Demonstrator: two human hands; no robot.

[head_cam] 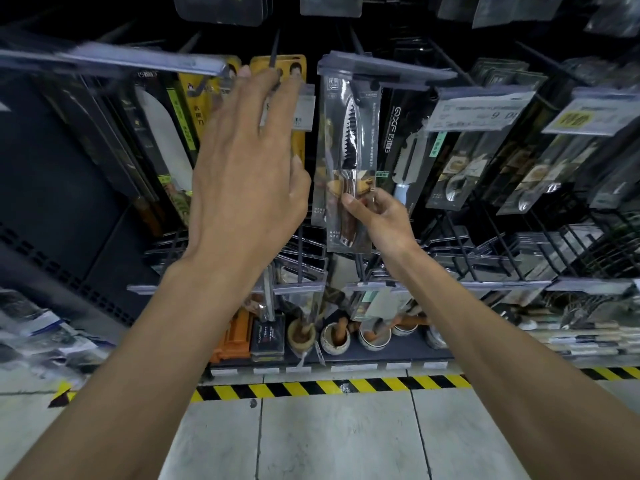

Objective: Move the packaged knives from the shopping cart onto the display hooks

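Head view: packaged knife (346, 133) upright, just right of the yellow package (258, 64). Right hand (381, 220) pinches its lower end at the handle. Left hand (249, 161), fingers extended, touches the yellow package's top and grips nothing. Judged light, stiff and slick; best held by the card edges.

Black package (398, 133) — "QXF"; price tag (485, 114) — "9", perhaps decimals after, blurred.

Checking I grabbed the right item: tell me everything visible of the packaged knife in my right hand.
The packaged knife is a tall clear blister, upright: dark jagged blade up, brown wood-look handle down. Its top reaches a clear price rail; hooked or not, unclear; right hand fingers pinch its handle end.
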